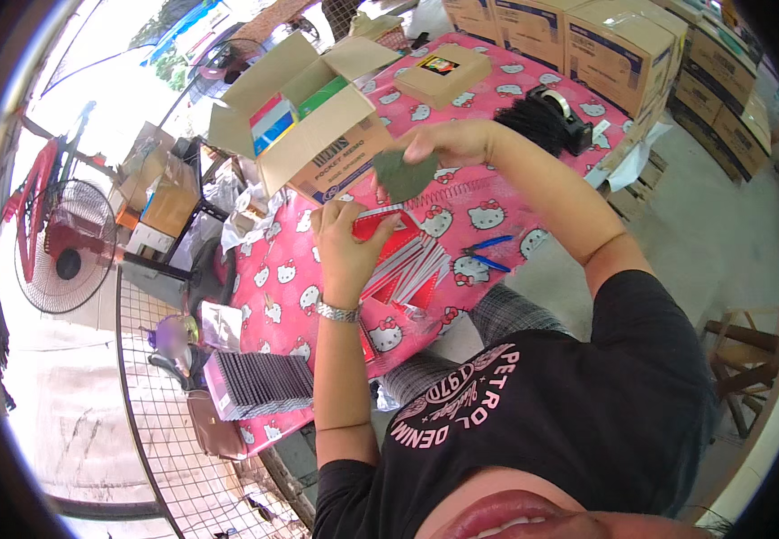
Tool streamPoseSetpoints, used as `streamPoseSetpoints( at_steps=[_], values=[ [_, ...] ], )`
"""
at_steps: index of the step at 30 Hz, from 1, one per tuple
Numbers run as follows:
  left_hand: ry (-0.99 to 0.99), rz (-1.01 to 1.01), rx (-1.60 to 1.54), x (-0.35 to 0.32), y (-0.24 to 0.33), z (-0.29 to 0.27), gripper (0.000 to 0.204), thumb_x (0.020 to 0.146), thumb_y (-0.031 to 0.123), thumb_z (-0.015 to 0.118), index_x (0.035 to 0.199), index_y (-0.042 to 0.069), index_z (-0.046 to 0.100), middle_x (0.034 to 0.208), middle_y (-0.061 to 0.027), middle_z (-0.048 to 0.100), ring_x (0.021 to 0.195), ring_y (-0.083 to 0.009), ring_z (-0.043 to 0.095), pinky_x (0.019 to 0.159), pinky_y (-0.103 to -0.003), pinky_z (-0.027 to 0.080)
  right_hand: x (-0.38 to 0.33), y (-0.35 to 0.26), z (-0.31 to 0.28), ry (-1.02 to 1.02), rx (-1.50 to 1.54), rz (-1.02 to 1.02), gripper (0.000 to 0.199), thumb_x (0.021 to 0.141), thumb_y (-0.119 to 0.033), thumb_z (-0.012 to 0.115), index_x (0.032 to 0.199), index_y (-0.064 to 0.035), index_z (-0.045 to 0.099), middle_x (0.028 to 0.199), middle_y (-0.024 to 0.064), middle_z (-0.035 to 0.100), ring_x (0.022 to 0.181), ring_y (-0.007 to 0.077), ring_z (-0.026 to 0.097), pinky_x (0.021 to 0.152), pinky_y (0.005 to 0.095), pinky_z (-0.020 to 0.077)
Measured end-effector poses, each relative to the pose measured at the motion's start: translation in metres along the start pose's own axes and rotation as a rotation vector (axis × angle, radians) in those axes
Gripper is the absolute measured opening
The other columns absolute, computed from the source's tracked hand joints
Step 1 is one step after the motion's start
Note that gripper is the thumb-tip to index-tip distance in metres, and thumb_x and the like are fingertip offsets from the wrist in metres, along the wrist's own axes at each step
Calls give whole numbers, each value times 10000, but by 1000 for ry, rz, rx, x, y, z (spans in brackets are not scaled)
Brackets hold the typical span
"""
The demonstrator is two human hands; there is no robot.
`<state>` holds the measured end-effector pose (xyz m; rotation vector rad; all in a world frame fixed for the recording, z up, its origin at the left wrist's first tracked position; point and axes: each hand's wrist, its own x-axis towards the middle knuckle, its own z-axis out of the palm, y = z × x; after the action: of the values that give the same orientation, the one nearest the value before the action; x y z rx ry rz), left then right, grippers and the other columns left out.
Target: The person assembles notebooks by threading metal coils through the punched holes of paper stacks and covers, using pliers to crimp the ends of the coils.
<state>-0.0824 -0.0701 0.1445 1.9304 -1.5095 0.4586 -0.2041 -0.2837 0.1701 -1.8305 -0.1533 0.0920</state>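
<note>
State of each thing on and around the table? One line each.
Left hand: closed on red pad
Right hand: gripping dark green piece
Loose red pads: fanned out
Blue-handled pliers: handles spread
Printed carton: flaps open, contents showing
Flat cardboard box: closed
Back-right cartons: closed
Dark flat pieces: stacked
Left-side fan: on or off unclear

The left forearm (pixel 341 377) reached almost straight ahead, its hand (pixel 346 241) turned back upward, thumb (pixel 384 230) extended to the right and apart from the bent fingers (pixel 334 214). The right arm (pixel 558 187) bent at the elbow and slanted forward and leftward, its hand (pixel 454 144) just beyond the left one, apart from it, thumb and fingers closed in a grip.
</note>
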Motion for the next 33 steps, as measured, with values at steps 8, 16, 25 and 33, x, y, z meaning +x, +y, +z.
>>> streamPoseSetpoints(
  at_steps=[8, 16, 25, 33],
  values=[
    [-57, 66, -77, -1, -4, -4, 315, 682, 224, 815, 853, 31, 634, 888, -109, 599, 895, -318, 511, 788, -418, 432, 20, 4, 2, -85, -277, 12, 440, 886, -380, 619, 1167, -43, 656, 1107, 68, 665, 993, 148, 594, 907, 314, 440],
    [-83, 32, -100, -2, -2, -9, 344, 721, 187, 807, 940, 12, 608, 898, -95, 603, 923, -279, 508, 809, -373, 430, 23, -5, 2, -111, -209, 35, 499, 845, -311, 665, 1214, 18, 595, 1149, 73, 654, 1006, 142, 618, 929, 305, 457],
    [-75, -78, -217, -2, -16, -13, 296, 765, 173, 776, 947, 13, 606, 883, -105, 626, 786, -224, 573, 708, -322, 452, 37, 5, -1, 10, -39, -151, 560, 832, -374, 683, 1208, 33, 601, 1137, 99, 655, 1036, 166, 595, 926, 299, 440],
    [-141, -119, -288, 0, -47, -15, 302, 794, 200, 759, 973, 4, 615, 901, -95, 632, 777, -169, 582, 611, -285, 449, 59, 6, -7, -140, -162, -108, 566, 906, -337, 592, 1330, 27, 499, 1240, 119, 620, 1119, 171, 590, 971, 329, 445]
  ],
)
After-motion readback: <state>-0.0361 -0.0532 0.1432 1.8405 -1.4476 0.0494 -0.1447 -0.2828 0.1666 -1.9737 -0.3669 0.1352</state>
